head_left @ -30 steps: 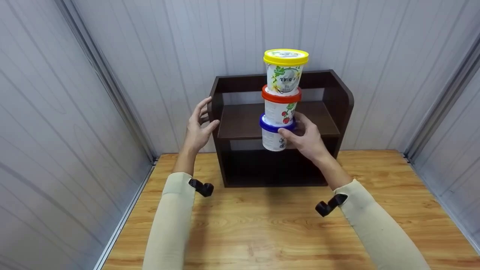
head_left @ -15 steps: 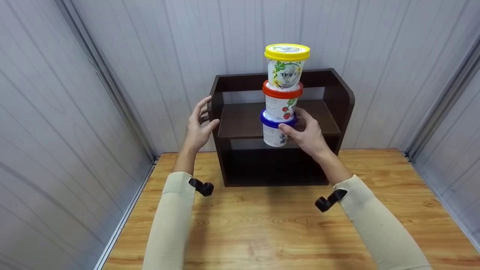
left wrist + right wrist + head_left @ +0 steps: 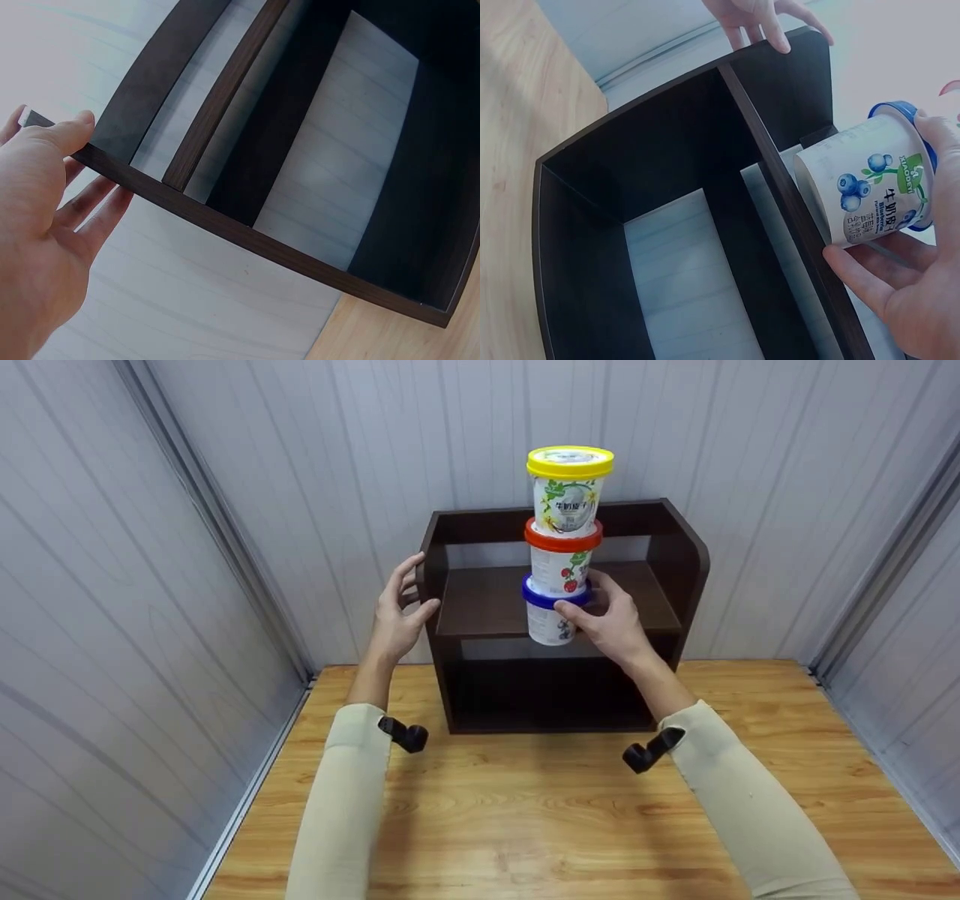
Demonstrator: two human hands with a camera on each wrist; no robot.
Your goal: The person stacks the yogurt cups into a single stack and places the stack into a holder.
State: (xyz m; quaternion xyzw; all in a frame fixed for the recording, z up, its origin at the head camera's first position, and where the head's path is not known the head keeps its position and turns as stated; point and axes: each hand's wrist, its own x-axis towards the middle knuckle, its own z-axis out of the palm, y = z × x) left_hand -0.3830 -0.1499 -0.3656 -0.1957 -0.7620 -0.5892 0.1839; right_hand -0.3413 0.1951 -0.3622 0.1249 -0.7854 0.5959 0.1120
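Observation:
My right hand (image 3: 619, 630) grips the bottom tub (image 3: 549, 624), white with a blue lid; the right wrist view shows blueberries on its side. A red-lidded tub (image 3: 556, 570) with strawberries stands on it, and a yellow-lidded tub (image 3: 568, 502) tops the stack. All three are held upright in front of the middle board of a dark brown shelf (image 3: 480, 600). My left hand (image 3: 395, 619) holds the shelf's left side panel (image 3: 225, 232), thumb on the inner face and fingers outside. How far the tub's base is from the board is hard to tell.
The shelf stands on a wood-grain tabletop (image 3: 480, 810) against a pale panelled wall (image 3: 360, 435). Its lower compartment (image 3: 555, 694) is dark. Side walls (image 3: 135, 660) bound the table left and right. Each sleeve carries a small black wrist camera (image 3: 405, 733).
My right hand has raised the stack of tubs slightly and moved it away from me, toward the shelf. The left hand stays on the side panel.

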